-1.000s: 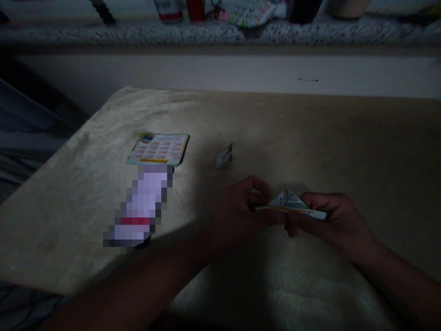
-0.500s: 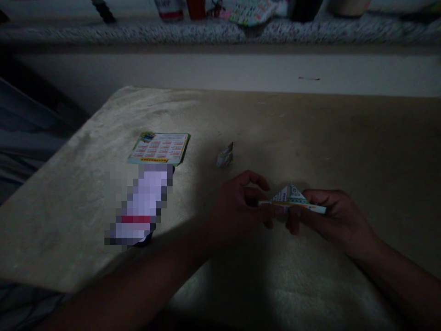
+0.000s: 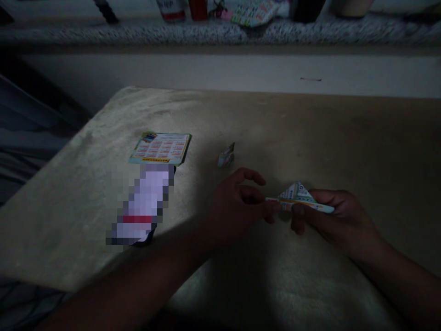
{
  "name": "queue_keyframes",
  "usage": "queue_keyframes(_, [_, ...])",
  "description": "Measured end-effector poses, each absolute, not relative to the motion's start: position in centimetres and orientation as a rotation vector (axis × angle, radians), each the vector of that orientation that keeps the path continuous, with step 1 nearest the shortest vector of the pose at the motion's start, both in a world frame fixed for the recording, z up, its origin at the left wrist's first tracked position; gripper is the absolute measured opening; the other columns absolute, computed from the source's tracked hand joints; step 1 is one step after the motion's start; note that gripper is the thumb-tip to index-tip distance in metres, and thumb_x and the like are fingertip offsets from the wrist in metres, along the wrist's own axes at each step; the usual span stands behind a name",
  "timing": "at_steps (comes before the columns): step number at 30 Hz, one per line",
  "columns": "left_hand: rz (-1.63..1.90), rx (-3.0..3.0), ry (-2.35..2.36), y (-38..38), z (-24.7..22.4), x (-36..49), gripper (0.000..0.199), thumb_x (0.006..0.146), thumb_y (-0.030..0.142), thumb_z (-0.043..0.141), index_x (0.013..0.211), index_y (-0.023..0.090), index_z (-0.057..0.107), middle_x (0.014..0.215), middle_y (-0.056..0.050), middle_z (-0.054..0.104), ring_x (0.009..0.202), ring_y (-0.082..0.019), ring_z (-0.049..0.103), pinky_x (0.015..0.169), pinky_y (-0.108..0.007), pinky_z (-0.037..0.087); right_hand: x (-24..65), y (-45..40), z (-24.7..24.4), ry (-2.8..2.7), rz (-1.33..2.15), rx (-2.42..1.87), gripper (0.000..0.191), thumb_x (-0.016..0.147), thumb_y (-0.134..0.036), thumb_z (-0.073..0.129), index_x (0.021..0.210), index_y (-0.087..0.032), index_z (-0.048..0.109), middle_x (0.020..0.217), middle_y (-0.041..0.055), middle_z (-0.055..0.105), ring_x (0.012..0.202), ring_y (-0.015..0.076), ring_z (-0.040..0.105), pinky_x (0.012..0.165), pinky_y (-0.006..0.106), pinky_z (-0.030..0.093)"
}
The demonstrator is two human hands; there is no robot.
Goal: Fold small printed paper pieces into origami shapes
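On the counter (image 3: pixel 344 138), the phone (image 3: pixel 148 197) lies left, seemingly out of the way. Right of it, the left hand (image 3: pixel 234 202) and right hand (image 3: pixel 347 218) clamp opposite ends of the paper (image 3: pixel 296 194), presumably to steady its folded peak. A smaller piece (image 3: pixel 226 156) sits beyond.

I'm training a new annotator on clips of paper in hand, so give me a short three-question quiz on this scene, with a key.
1. True or false: the right hand holds the folded paper.

2. Multiple choice: where is the small folded piece in relation to the printed card?
a) On top of it
b) Apart from it, to its right in the picture
c) Underneath it

3. Fill in the blank: the upper part of the folded paper has the shape of a ____.

Key: 1. True. 2. b. 3. Triangle.
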State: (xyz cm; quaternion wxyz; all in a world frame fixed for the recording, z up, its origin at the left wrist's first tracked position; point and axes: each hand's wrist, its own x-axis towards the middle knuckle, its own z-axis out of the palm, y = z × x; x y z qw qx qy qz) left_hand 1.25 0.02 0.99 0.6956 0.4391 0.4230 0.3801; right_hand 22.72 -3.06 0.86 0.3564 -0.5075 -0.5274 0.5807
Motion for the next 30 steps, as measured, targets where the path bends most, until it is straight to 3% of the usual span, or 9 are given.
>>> queue_keyframes(9, [0.812,0.975,0.838,0.48,0.48,0.75,0.042,0.072,0.021,0.087,0.097,0.02,0.054,0.063,0.003,0.075,0.056,-0.013,0.07,0.06,-0.021,0.053,22.82,-2.97,0.84,-1.352,1.485,-1.296,0.025,0.087,-0.036,0.075,0.069,-0.018,0.075,0.065,0.0027,0.073,0.061,0.0134,0.066,0.062,0.023,0.053])
queue_keyframes(12, [0.861,0.948,0.806,0.41,0.18,0.88,0.032,0.074,0.02,0.084,0.086,0.019,0.054,0.063,0.003,0.074,0.056,-0.013,0.071,0.061,-0.023,0.055,22.82,-3.0,0.92,-1.347,1.455,-1.301,0.025,0.088,-0.035,0.074,0.069,-0.019,0.075,0.062,0.0014,0.071,0.058,0.0124,0.064,0.062,0.023,0.053])
queue_keyframes(15, [0.895,0.976,0.856,0.26,0.15,1.09,0.02,0.074,0.02,0.082,0.076,0.016,0.062,0.063,0.002,0.072,0.055,-0.012,0.069,0.059,-0.023,0.055,22.73,-2.97,0.86,-1.338,1.429,-1.313,0.026,0.088,-0.034,0.074,0.067,-0.019,0.074,0.062,0.0017,0.071,0.059,0.013,0.064,0.062,0.024,0.053])
queue_keyframes(18, [0.888,1.08,1.025,0.12,0.44,1.25,0.01,0.075,0.021,0.082,0.08,0.017,0.075,0.066,0.001,0.074,0.058,-0.011,0.067,0.059,-0.021,0.054,22.71,-2.93,0.66,-1.309,1.413,-1.324,0.024,0.087,-0.035,0.075,0.07,-0.018,0.075,0.063,0.0016,0.071,0.06,0.0133,0.065,0.062,0.025,0.053])
queue_keyframes(30, [0.776,1.251,1.199,-0.07,0.45,1.08,0.022,0.08,0.04,0.079,0.094,0.022,0.082,0.074,0.0,0.076,0.07,-0.014,0.068,0.064,-0.023,0.051,22.31,-3.01,1.03,-1.328,1.308,-1.397,0.027,0.085,-0.037,0.076,0.065,-0.019,0.073,0.062,0.0022,0.071,0.059,0.0142,0.066,0.06,0.024,0.054])
